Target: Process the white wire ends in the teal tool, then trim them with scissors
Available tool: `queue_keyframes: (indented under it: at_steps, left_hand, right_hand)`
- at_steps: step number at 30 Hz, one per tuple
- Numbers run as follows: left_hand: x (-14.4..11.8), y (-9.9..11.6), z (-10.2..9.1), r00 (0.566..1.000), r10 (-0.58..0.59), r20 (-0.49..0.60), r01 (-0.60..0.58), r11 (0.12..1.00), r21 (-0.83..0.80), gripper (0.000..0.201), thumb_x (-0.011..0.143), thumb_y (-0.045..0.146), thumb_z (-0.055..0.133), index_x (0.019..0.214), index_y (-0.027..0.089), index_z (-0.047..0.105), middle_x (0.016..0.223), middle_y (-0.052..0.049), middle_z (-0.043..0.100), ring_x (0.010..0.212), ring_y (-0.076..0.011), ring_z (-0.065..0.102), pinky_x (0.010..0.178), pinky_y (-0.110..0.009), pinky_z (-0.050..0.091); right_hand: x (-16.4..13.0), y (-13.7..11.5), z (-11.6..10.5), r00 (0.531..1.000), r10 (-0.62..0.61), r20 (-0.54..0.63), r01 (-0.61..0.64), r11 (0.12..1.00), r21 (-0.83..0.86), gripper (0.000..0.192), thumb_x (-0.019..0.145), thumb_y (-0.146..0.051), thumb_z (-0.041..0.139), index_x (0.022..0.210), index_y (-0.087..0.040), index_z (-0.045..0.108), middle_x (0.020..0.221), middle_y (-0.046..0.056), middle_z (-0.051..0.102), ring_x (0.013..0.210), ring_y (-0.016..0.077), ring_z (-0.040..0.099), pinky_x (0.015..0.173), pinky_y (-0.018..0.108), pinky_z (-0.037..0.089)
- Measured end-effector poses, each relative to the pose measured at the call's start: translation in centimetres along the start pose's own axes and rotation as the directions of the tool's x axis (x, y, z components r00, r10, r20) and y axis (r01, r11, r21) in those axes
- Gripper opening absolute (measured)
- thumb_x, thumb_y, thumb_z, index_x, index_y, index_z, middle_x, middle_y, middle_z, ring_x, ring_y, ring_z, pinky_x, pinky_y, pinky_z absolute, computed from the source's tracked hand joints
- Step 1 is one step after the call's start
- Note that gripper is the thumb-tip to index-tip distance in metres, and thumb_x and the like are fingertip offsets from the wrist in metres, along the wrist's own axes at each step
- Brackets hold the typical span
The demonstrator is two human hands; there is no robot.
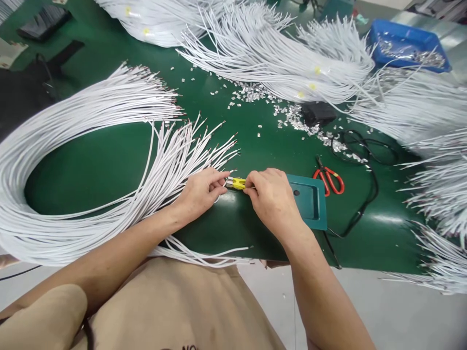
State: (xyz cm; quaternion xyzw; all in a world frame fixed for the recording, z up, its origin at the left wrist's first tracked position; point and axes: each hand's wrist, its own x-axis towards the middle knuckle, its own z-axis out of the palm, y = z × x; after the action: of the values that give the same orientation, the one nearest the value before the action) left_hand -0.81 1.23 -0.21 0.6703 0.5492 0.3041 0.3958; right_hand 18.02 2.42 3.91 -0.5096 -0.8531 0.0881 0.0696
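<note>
Above the table's front part, my left hand [203,190] is closed in a pinch on the end of a white wire [224,188]. A small yellow piece with a silver metal end [238,183] lies between my two hands. The fingers of my right hand [270,195] are closed around its right end, and its metal end points at my left fingertips. What exactly the yellow piece is I cannot make out. Left of my hands, a large bundle of white wires [25,165] bends in a loop, its bare wire ends spread toward the middle.
A green tray [319,204] sits beside my right hand, with red-handled pliers [330,181] behind it. Small metal pieces [255,92] are strewn farther back, near a black block [318,113]. More wire bundles [277,58] and a blue bin [408,46] stand behind; black cable [374,189] trails right.
</note>
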Motion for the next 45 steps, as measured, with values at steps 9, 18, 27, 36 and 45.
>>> queue_keyframes:
  at_steps: [9, 18, 27, 36, 45]
  left_hand:
    - [0.1, -0.1, -0.5, 0.986, -0.158, 0.06, 0.167, 0.967, -0.193, 0.032, 0.073, 0.02, 0.065, 0.104, 0.015, 0.068, 0.085, -0.003, 0.063, 0.071, -0.013, 0.061, 0.07, -0.028, 0.052]
    - [-0.5, 0.6, -1.7, 0.949, -0.296, 0.107, 0.312, 0.844, -0.436, 0.055, 0.067, 0.02, 0.07, 0.12, 0.014, 0.057, 0.081, 0.0, 0.059, 0.063, -0.0088, 0.056, 0.062, -0.025, 0.049]
    - [-1.8, 1.9, -3.8, 0.968, -0.217, 0.123, 0.248, 0.795, -0.554, 0.056, 0.07, 0.014, 0.071, 0.122, 0.017, 0.052, 0.079, 0.002, 0.06, 0.065, -0.0085, 0.059, 0.066, -0.023, 0.051]
    - [-3.1, 2.1, -4.0, 0.955, -0.244, 0.169, 0.295, 0.722, -0.626, 0.055, 0.07, 0.012, 0.071, 0.121, 0.017, 0.051, 0.079, 0.001, 0.063, 0.068, -0.0124, 0.064, 0.065, -0.025, 0.053]
    - [-3.9, 1.4, -7.8, 0.944, -0.301, 0.136, 0.33, 0.851, -0.409, 0.044, 0.073, 0.028, 0.072, 0.114, 0.017, 0.06, 0.097, -0.007, 0.068, 0.087, -0.0172, 0.065, 0.084, -0.031, 0.053]
  right_hand:
    - [-2.3, 0.5, 0.3, 0.933, 0.256, -0.255, -0.305, 0.935, -0.178, 0.035, 0.094, -0.03, 0.041, 0.123, -0.015, 0.053, 0.132, 0.017, 0.051, 0.126, 0.0328, 0.038, 0.106, 0.058, 0.018]
    - [-1.5, -1.8, 0.1, 0.935, 0.21, -0.286, -0.198, 0.978, 0.073, 0.027, 0.092, -0.021, 0.043, 0.11, -0.016, 0.063, 0.109, 0.012, 0.064, 0.105, 0.0256, 0.054, 0.101, 0.046, 0.035]
    - [1.1, -4.5, 0.3, 0.934, 0.246, 0.259, -0.32, 0.251, 0.914, 0.023, 0.087, -0.03, 0.049, 0.094, -0.018, 0.066, 0.066, -0.002, 0.054, 0.044, 0.008, 0.048, 0.041, 0.021, 0.04]
    - [0.5, -5.4, 1.8, 0.923, 0.155, 0.353, -0.338, -0.118, 0.934, 0.018, 0.077, -0.035, 0.066, 0.077, -0.018, 0.062, 0.056, -0.006, 0.053, 0.045, 0.0061, 0.043, 0.044, 0.019, 0.036]
    - [-1.8, -7.2, 1.5, 0.956, 0.277, -0.093, -0.027, 0.399, 0.917, 0.006, 0.082, -0.017, 0.059, 0.077, -0.019, 0.062, 0.083, 0.003, 0.065, 0.078, 0.0145, 0.06, 0.073, 0.027, 0.049]
